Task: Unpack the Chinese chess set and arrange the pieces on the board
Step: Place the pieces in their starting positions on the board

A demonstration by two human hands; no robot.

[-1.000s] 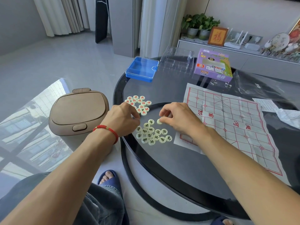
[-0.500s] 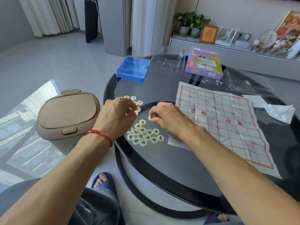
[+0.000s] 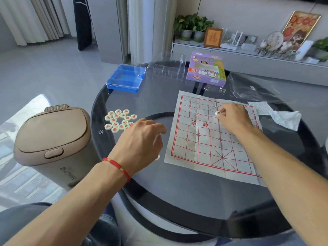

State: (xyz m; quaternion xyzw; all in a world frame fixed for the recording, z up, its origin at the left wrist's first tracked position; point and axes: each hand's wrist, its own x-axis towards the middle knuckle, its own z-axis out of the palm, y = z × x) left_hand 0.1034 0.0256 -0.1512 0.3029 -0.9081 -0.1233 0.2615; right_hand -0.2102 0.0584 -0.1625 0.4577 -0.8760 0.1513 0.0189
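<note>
The paper board (image 3: 204,139) reads 汉界; the framed plaque (image 3: 212,37), 福.

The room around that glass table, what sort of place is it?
Most likely a home living room: a low cabinet holding potted plants and framed pictures, long curtains, and a lidded bin beside the table.

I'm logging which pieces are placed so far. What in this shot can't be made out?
- Piece in the right hand over the board: head view, character too small and partly covered by fingers.
- Dark-lettered pieces: head view, hidden under the left hand; only one edge shows.
- Red pieces: characters too small to read.
</note>
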